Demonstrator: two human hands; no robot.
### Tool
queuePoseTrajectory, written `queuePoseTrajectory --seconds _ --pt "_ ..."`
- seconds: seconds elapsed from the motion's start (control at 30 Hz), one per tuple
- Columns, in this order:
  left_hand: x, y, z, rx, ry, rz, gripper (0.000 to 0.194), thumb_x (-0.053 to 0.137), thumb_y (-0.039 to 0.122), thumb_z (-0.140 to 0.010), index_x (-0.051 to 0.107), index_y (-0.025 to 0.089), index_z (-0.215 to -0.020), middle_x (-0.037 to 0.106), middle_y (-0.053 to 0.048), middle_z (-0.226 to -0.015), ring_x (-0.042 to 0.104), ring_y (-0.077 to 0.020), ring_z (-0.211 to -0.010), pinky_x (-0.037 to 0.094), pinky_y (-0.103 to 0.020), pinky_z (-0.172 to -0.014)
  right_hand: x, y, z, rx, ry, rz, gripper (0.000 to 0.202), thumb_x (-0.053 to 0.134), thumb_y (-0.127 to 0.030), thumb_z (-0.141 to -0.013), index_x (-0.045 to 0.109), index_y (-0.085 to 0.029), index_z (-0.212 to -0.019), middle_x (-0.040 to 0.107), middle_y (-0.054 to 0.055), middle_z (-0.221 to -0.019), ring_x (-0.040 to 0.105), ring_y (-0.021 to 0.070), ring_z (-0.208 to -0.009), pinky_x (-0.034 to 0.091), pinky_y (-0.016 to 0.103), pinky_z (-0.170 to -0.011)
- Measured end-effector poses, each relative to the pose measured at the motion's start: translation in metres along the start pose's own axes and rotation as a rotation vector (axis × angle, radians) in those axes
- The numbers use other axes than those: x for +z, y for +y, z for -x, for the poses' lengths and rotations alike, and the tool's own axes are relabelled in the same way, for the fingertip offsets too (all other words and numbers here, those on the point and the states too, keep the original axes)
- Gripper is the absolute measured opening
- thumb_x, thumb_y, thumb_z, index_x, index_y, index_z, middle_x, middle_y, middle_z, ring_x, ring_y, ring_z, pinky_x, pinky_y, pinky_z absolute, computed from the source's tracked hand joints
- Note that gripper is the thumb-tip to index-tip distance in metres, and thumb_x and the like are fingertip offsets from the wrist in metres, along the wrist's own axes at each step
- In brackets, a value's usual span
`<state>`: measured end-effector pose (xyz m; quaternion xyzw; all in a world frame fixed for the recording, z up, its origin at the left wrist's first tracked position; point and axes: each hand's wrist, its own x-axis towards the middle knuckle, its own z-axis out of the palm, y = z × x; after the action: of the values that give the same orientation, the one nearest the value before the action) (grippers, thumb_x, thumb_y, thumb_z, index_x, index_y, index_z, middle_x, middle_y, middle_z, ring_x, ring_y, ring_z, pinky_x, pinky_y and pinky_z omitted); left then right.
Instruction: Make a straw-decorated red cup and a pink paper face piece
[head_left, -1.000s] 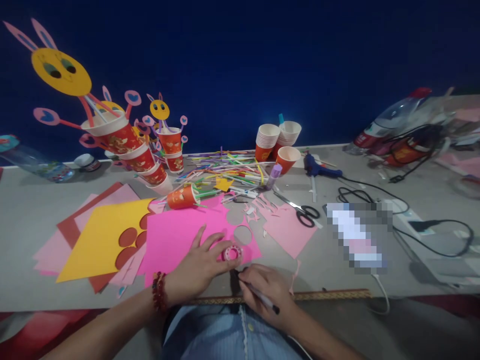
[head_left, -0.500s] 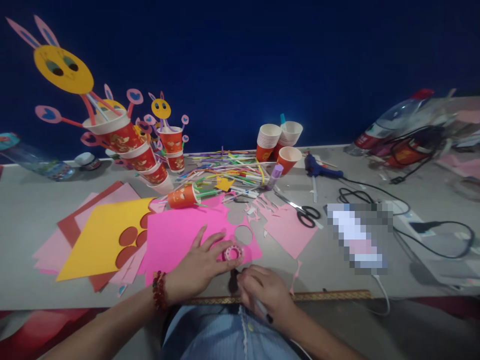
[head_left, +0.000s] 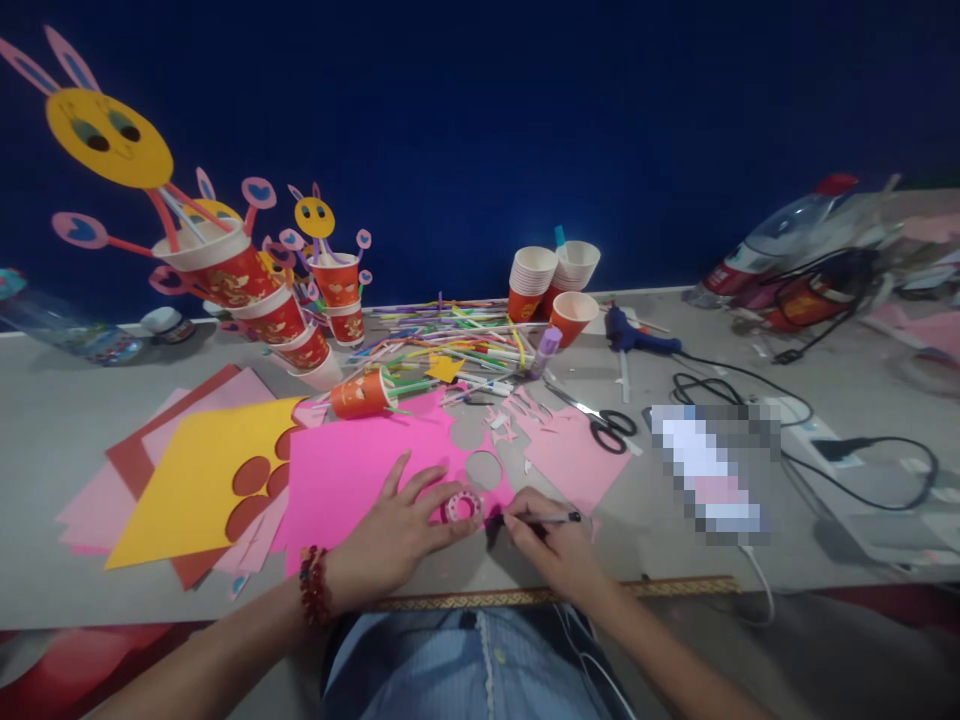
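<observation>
My left hand (head_left: 409,525) lies on the bright pink sheet (head_left: 360,450), its thumb and index finger closed around a small pink ring (head_left: 463,508) with a studded rim. The other fingers stretch out over the paper. Just right of the ring, my right hand (head_left: 551,540) grips a pen (head_left: 551,518). Its tip is hidden by the fingers, so contact with the paper cannot be seen. Round holes show in the sheet above the ring. Black-handled scissors (head_left: 609,430) lie beyond my right hand, beside a pale pink sheet (head_left: 574,460).
Bunny figures on red paper cups (head_left: 217,275) stand at left, behind yellow paper (head_left: 187,470). Pipe cleaners (head_left: 450,335), stacked cups (head_left: 529,285) and a glue stick (head_left: 546,352) fill the back middle. At right are a blue glue gun (head_left: 637,335), cables and a bottle (head_left: 780,240).
My right hand has moved up and rightward from the table's front edge to beside the ring, and the pen has swung nearly level. My left hand keeps hold of the ring.
</observation>
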<state>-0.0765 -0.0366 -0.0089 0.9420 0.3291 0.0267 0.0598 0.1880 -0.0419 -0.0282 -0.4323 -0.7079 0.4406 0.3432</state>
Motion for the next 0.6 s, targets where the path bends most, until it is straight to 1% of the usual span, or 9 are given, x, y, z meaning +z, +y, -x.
queuePoseTrajectory --seconds 0.13,0.2,0.27,0.33,0.4,0.5,0.57,0.6 --pt "-0.003 0.001 -0.001 0.005 -0.018 -0.01 0.058 0.054 0.035 -0.098 0.036 0.045 -0.151 0.046 -0.001 -0.154 0.033 -0.0311 -0.142 -0.001 -0.062 -0.12 -0.002 0.001 0.001 0.022 0.057 0.014 0.021 0.047 -0.028 -0.096 0.056 -0.023 -0.078 0.057 -0.001 -0.068 0.056 0.0157 -0.06 0.042 0.026 -0.057" --pt "-0.003 0.001 -0.001 0.006 -0.014 -0.021 0.059 0.055 0.035 -0.097 0.035 0.045 -0.152 0.046 -0.001 -0.154 0.034 -0.031 -0.142 0.001 -0.063 -0.12 -0.005 0.0 0.001 0.03 0.115 0.022 0.021 0.047 -0.028 -0.098 0.059 -0.023 -0.081 0.06 0.0 -0.069 0.059 0.0163 -0.061 0.045 0.027 -0.057" --pt "-0.003 0.001 -0.001 0.01 -0.008 -0.037 0.06 0.056 0.035 -0.096 0.035 0.045 -0.152 0.047 -0.002 -0.153 0.035 -0.0309 -0.141 0.003 -0.063 -0.12 -0.009 -0.003 0.0 0.011 0.191 0.062 0.017 0.048 -0.027 -0.099 0.064 -0.023 -0.093 0.066 0.003 -0.076 0.064 0.018 -0.067 0.05 0.028 -0.063" --pt "-0.001 0.001 0.0 0.018 -0.005 -0.056 0.06 0.056 0.036 -0.096 0.035 0.045 -0.152 0.047 -0.003 -0.152 0.034 -0.0311 -0.141 0.003 -0.064 -0.119 -0.009 -0.004 -0.003 -0.081 0.207 0.127 0.02 0.048 -0.024 -0.101 0.065 -0.023 -0.111 0.071 0.006 -0.09 0.068 0.0204 -0.08 0.053 0.031 -0.072" --pt "0.0 0.0 0.001 0.025 -0.006 -0.074 0.058 0.054 0.038 -0.098 0.034 0.044 -0.152 0.046 -0.004 -0.153 0.033 -0.0314 -0.141 0.002 -0.065 -0.119 -0.007 -0.003 -0.008 -0.206 0.145 0.205 0.026 0.046 -0.02 -0.101 0.065 -0.024 -0.118 0.073 0.007 -0.095 0.069 0.0209 -0.084 0.054 0.031 -0.074" --pt "0.001 0.0 0.001 0.034 -0.011 -0.095 0.055 0.05 0.039 -0.1 0.033 0.043 -0.153 0.044 -0.005 -0.154 0.031 -0.0312 -0.142 0.001 -0.064 -0.119 -0.001 -0.001 -0.017 -0.358 0.009 0.342 0.028 0.044 -0.016 -0.101 0.067 -0.022 -0.117 0.071 0.006 -0.086 0.066 0.0209 -0.078 0.054 0.031 -0.069" --pt "0.001 0.0 0.001 0.036 -0.01 -0.106 0.053 0.048 0.039 -0.101 0.034 0.043 -0.153 0.045 -0.005 -0.153 0.032 -0.0308 -0.141 0.002 -0.063 -0.119 0.002 -0.001 -0.02 -0.418 -0.058 0.415 0.027 0.047 -0.016 -0.101 0.065 -0.019 -0.119 0.07 0.008 -0.087 0.065 0.0225 -0.082 0.055 0.033 -0.073" --pt "0.0 0.0 0.001 0.036 -0.011 -0.113 0.053 0.048 0.039 -0.102 0.034 0.043 -0.153 0.045 -0.005 -0.153 0.033 -0.0308 -0.141 0.003 -0.064 -0.118 0.002 0.0 -0.021 -0.435 -0.071 0.436 0.026 0.048 -0.015 -0.1 0.065 -0.019 -0.12 0.07 0.009 -0.089 0.065 0.0231 -0.085 0.055 0.034 -0.076"
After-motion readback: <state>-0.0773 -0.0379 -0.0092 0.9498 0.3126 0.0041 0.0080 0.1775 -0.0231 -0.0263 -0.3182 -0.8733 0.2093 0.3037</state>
